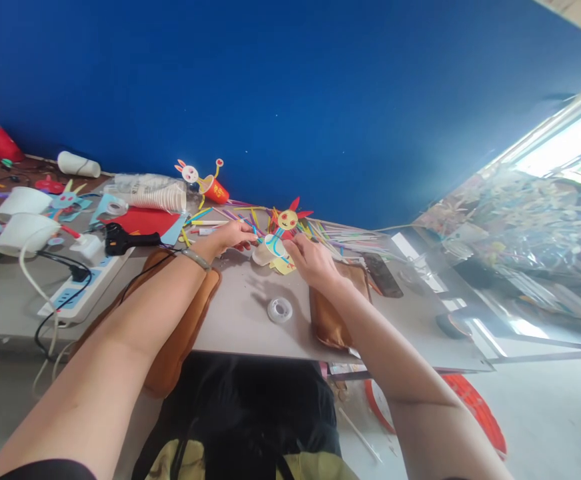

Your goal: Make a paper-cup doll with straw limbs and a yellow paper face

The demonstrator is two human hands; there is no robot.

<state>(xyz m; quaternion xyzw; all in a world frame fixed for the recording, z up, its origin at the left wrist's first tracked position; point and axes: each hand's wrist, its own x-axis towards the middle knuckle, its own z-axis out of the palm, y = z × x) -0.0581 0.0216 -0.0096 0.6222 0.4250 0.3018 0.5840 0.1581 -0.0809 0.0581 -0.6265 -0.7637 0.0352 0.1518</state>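
A white paper cup (pixel 263 254) lies tilted on the table between my hands. Rising from it are blue bent stems and a yellow rabbit face (pixel 287 220) with red ears. My left hand (pixel 236 235) is at the cup's left side, fingers pinched on a thin blue stem (pixel 255 231). At the right side my right hand (pixel 312 259) is closed, its thumb against the cup rabbit; its other fingertips are partly hidden. Yellow paper pieces (pixel 284 266) show at the cup's base. A roll of clear tape (pixel 279 310) lies nearer me.
Coloured sticks (pixel 345 235) are strewn along the blue wall. A finished-looking red cup rabbit (pixel 215 189) stands behind. Left are a hot glue gun (pixel 130 239), a corded power strip (pixel 83 287) and stacked cups (pixel 153 193). A phone (pixel 383 275) and brown cushions (pixel 337 313) flank my arms.
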